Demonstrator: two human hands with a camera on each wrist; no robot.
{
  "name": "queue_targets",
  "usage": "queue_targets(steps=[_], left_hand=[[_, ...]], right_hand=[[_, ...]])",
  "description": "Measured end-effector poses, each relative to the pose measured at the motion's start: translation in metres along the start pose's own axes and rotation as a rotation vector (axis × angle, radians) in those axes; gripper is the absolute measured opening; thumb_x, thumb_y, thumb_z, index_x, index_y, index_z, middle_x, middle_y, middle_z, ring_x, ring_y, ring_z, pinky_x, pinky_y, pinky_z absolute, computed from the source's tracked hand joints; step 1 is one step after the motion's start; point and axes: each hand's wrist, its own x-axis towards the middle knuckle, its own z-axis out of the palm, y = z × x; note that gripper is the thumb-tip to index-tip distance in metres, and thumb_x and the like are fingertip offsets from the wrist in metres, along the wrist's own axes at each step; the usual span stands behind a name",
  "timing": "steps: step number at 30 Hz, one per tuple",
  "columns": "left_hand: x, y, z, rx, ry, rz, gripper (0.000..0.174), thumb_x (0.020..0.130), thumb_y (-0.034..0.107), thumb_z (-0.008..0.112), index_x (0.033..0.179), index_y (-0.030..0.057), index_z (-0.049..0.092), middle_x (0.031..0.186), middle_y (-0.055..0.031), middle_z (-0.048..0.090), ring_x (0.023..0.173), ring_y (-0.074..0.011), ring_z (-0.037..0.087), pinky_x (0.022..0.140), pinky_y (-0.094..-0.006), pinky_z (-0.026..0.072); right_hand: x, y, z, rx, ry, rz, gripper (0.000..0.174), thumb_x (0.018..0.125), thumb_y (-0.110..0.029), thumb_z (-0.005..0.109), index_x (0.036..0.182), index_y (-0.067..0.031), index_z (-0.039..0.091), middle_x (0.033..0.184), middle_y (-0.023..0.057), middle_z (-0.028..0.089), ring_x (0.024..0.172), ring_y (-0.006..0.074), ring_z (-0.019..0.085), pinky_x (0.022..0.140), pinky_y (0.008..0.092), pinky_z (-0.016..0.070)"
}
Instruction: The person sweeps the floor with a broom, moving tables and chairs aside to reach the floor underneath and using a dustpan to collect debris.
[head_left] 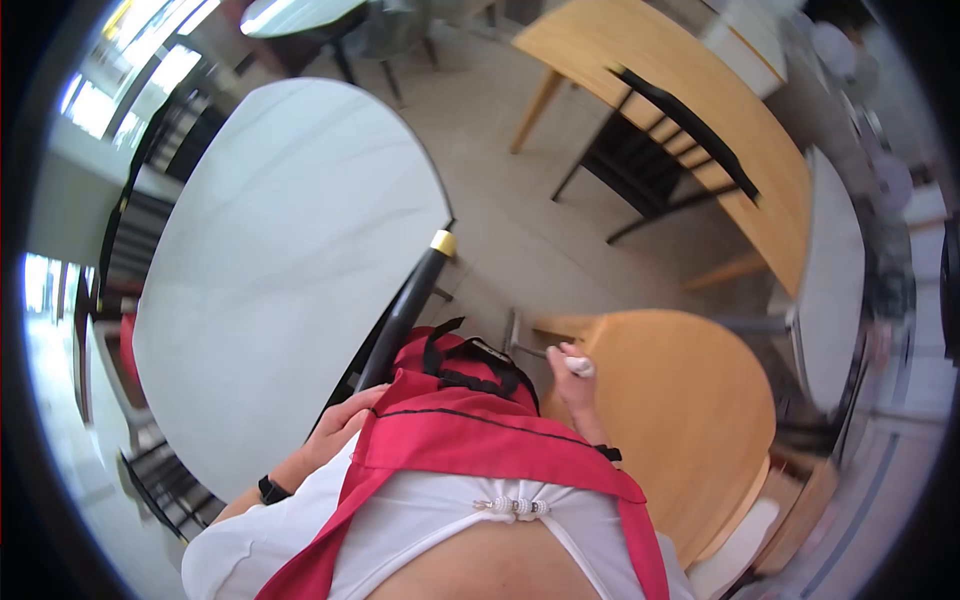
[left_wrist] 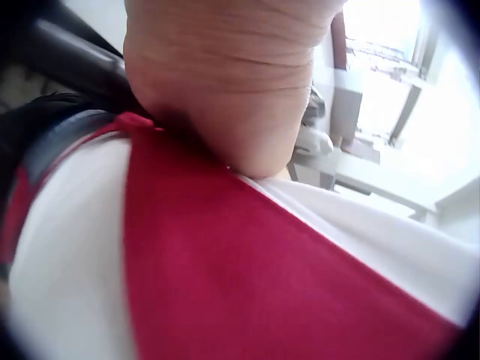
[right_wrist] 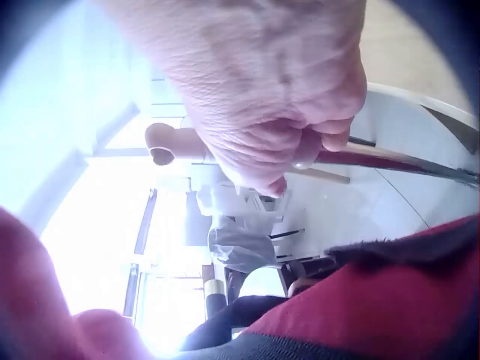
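My right hand [head_left: 575, 388] grips a slim pole near its end, in front of the red apron [head_left: 470, 425]. In the right wrist view the pole's pale, rounded end cap [right_wrist: 176, 142] sticks out on one side of the fist. On the other side runs its shiny, partly dark red shaft [right_wrist: 409, 161]. What sits at the pole's far end I cannot tell. My left hand [head_left: 345, 415] rests on the apron at the waist, beside a black chair back [head_left: 405, 310]. In the left wrist view the left hand's heel [left_wrist: 232, 97] lies against the apron; its fingers are hidden there.
A white marbled round-ended table [head_left: 290, 260] stands at left, with black chairs along its far side. Close at right is a round-ended wooden table [head_left: 690, 420]. Farther off stand a long wooden table [head_left: 640, 50] and a black slatted chair [head_left: 660, 150] on the tiled floor [head_left: 500, 220].
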Motion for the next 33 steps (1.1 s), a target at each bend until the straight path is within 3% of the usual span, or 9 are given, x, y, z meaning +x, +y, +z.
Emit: queue_targets(steps=[3, 6, 13, 20, 23, 25, 27, 30, 33], left_hand=[[-0.036, -0.012, 0.021, 0.1, 0.401, -0.282, 0.033, 0.095, 0.016, 0.046, 0.123, 0.0021, 0.053, 0.125, -0.015, 0.053, 0.115, -0.0201, 0.05, 0.098, -0.0308, 0.0374], [-0.039, -0.03, 0.042, 0.027, 0.517, -0.404, 0.033, 0.095, 0.017, 0.046, 0.123, 0.0022, 0.054, 0.124, -0.015, 0.054, 0.114, -0.02, 0.051, 0.097, -0.0307, 0.0377], [-0.01, -0.048, 0.059, -0.019, 0.484, -0.448, 0.033, 0.095, 0.018, 0.046, 0.122, 0.0025, 0.054, 0.123, -0.0148, 0.055, 0.113, -0.0196, 0.051, 0.096, -0.0304, 0.0383], [0.03, -0.03, 0.052, -0.026, 0.404, -0.451, 0.033, 0.095, 0.02, 0.047, 0.122, 0.0029, 0.055, 0.121, -0.0147, 0.055, 0.111, -0.0193, 0.052, 0.096, -0.0301, 0.0389], [0.056, -0.015, 0.05, -0.036, 0.371, -0.459, 0.033, 0.095, 0.021, 0.047, 0.122, 0.003, 0.055, 0.121, -0.0147, 0.056, 0.111, -0.0192, 0.052, 0.095, -0.03, 0.0391], [0.076, -0.004, 0.049, -0.043, 0.341, -0.469, 0.033, 0.095, 0.021, 0.047, 0.121, 0.0031, 0.055, 0.12, -0.0146, 0.056, 0.11, -0.0191, 0.053, 0.095, -0.0299, 0.0393], [0.098, 0.009, 0.049, -0.045, 0.315, -0.47, 0.033, 0.095, 0.022, 0.047, 0.121, 0.0032, 0.055, 0.12, -0.0146, 0.056, 0.11, -0.019, 0.053, 0.095, -0.0298, 0.0395], [0.127, 0.031, 0.052, -0.038, 0.283, -0.458, 0.033, 0.095, 0.022, 0.047, 0.121, 0.0033, 0.055, 0.119, -0.0145, 0.057, 0.109, -0.0189, 0.053, 0.094, -0.0297, 0.0397], [0.151, 0.052, 0.062, -0.019, 0.269, -0.428, 0.034, 0.095, 0.023, 0.047, 0.121, 0.0035, 0.056, 0.118, -0.0145, 0.057, 0.109, -0.0187, 0.054, 0.094, -0.0296, 0.04]], right_hand=[[0.047, -0.006, -0.002, -0.034, 0.028, 0.037, 0.034, 0.079, -0.023, 0.071, 0.097, 0.0052, 0.063, 0.085, 0.0084, 0.065, 0.082, 0.0159, 0.06, 0.078, 0.0292, 0.0473], [0.093, -0.008, -0.01, -0.044, 0.062, -0.03, 0.04, 0.08, -0.023, 0.071, 0.104, 0.0065, 0.06, 0.097, 0.0117, 0.063, 0.089, 0.0165, 0.058, 0.081, 0.0295, 0.0463], [0.163, -0.032, -0.033, -0.101, 0.122, -0.145, 0.039, 0.082, -0.024, 0.068, 0.104, 0.0063, 0.06, 0.097, 0.0158, 0.063, 0.092, 0.0223, 0.059, 0.083, 0.0335, 0.0458], [0.193, 0.017, -0.05, -0.157, 0.157, -0.251, 0.031, 0.079, -0.021, 0.071, 0.099, 0.0012, 0.063, 0.096, 0.0172, 0.064, 0.102, 0.0277, 0.058, 0.09, 0.0373, 0.0436], [0.2, 0.032, -0.046, -0.485, 0.157, -0.44, 0.036, 0.079, -0.025, 0.071, 0.1, 0.0029, 0.062, 0.091, 0.015, 0.064, 0.086, 0.0178, 0.06, 0.079, 0.0307, 0.0472], [0.205, 0.014, -0.044, -0.36, -0.154, -0.183, 0.029, 0.08, -0.025, 0.068, 0.095, 0.0003, 0.064, 0.089, 0.0172, 0.065, 0.086, 0.0321, 0.062, 0.081, 0.0383, 0.0476], [0.208, 0.023, -0.045, -0.401, -0.34, -0.195, 0.031, 0.081, -0.025, 0.066, 0.099, -0.0002, 0.062, 0.082, 0.0134, 0.065, 0.073, 0.0271, 0.061, 0.075, 0.0356, 0.0487], [0.217, 0.047, -0.046, 0.291, -0.476, 0.475, 0.036, 0.079, -0.022, 0.066, 0.109, -0.0026, 0.058, 0.082, 0.0079, 0.063, 0.066, 0.019, 0.059, 0.065, 0.032, 0.049], [0.245, 0.019, -0.053, 0.336, -0.574, 0.68, 0.037, 0.079, -0.022, 0.066, 0.109, -0.0025, 0.058, 0.084, 0.0075, 0.063, 0.066, 0.0182, 0.059, 0.064, 0.0312, 0.049]])
